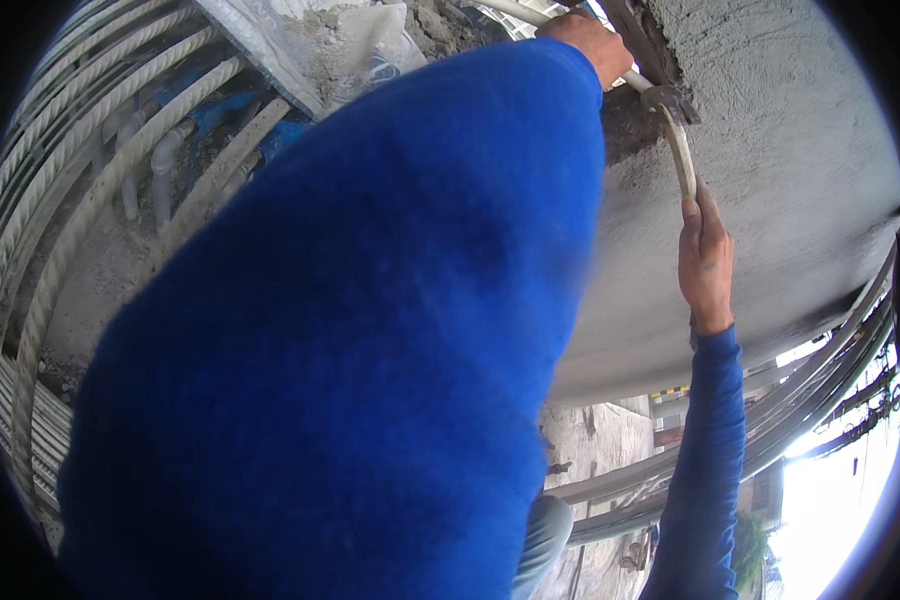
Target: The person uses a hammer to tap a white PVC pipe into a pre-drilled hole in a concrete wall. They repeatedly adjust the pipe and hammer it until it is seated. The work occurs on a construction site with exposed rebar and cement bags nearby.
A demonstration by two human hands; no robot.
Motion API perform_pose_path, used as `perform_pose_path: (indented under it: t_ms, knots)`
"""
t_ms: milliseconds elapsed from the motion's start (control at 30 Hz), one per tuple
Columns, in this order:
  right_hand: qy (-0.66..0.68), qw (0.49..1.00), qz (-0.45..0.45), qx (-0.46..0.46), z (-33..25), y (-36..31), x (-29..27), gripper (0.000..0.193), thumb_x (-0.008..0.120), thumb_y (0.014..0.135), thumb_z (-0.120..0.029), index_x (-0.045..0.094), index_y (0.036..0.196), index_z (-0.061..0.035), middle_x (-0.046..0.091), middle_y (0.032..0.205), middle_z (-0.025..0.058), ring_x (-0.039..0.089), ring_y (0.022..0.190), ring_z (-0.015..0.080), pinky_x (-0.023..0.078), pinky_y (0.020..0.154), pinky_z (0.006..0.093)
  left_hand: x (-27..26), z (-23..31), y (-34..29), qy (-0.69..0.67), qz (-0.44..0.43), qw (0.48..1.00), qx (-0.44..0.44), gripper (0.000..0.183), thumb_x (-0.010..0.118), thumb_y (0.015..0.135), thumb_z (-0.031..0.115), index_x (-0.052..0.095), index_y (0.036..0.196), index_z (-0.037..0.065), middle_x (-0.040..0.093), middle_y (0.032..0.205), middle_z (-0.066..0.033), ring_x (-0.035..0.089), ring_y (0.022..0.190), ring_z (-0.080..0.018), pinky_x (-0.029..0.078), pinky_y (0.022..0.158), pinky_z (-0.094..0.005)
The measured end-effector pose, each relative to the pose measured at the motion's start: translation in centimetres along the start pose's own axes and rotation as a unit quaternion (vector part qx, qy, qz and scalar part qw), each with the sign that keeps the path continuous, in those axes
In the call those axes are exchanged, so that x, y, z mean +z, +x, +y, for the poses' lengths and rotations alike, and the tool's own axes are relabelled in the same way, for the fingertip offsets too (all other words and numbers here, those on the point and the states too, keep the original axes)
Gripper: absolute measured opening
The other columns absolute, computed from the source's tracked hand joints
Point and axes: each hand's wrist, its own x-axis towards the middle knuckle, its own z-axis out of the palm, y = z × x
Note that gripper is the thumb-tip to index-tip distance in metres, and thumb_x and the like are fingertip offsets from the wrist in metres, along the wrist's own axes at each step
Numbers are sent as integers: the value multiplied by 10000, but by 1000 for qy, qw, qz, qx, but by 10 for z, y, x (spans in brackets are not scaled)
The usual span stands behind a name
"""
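Observation:
My left hand is at the top of the view, closed round a pale rod that sticks out on both sides of the fist. Farther right, my right hand grips the light-coloured handle of a hammer. The hammer's dark head lies against or just beside the rod's lower end; I cannot tell which. Both sit in front of a dark, rough gap at the edge of a grey plastered concrete surface. My left arm in its blue sleeve hides much of the middle.
Several ribbed steel bars curve along the left side, with grey pipes and blue pieces behind them. A pale board leans at upper left near rubble. Long bars or cables run across the lower right, beyond my right arm.

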Motion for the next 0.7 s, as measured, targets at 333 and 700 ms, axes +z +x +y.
perform_pose_path:
  t_ms: [333,700]
  knots:
    - [23,1000,3,-1,-5,10,-1,502,440,1085,-339,524,1377,60,545,674,65,499,580,93,416,518,292,5,9,-7,6,-30,998,-48,312,606,940,120,691,1237,170,714,1162,-80,678,1125,-279,587,917,-445]
    - [37,993,67,-86,-51,-1,-37,481,456,1076,-337,514,1397,16,548,697,40,539,604,85,433,529,274,30,-41,-3,-85,29,995,39,195,559,919,124,686,1066,104,695,998,-172,678,973,-363,540,828,-490]
